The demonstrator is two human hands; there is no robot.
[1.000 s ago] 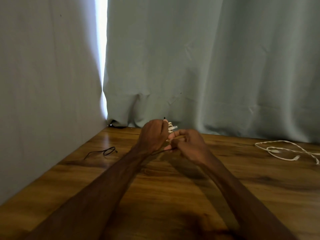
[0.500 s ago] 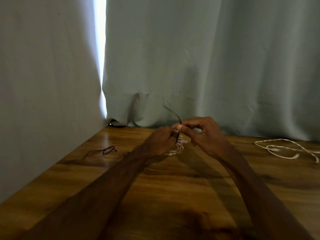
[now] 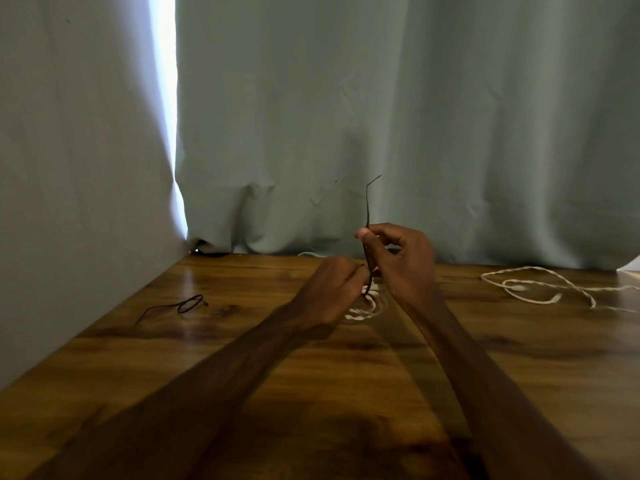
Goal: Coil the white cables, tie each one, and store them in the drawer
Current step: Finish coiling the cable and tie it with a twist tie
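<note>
Two hands mid-tie: my right hand pinches thin dark tie string, left hand grips coiled white cable at table's twelve o'clock. Slack pull risks the coil springing loose.

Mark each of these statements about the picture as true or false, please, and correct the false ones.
1. The right hand pinches a thin dark tie that points upward. True.
2. The left hand rests flat on the table, far from the coiled white cable. False: it is at the coil, close to the right hand.
3. A second white cable lies loose on the table to the right. True.
4. A second dark tie lies on the table to the left. True.
5. An open drawer shows in the picture. False: no drawer is in view.
</note>
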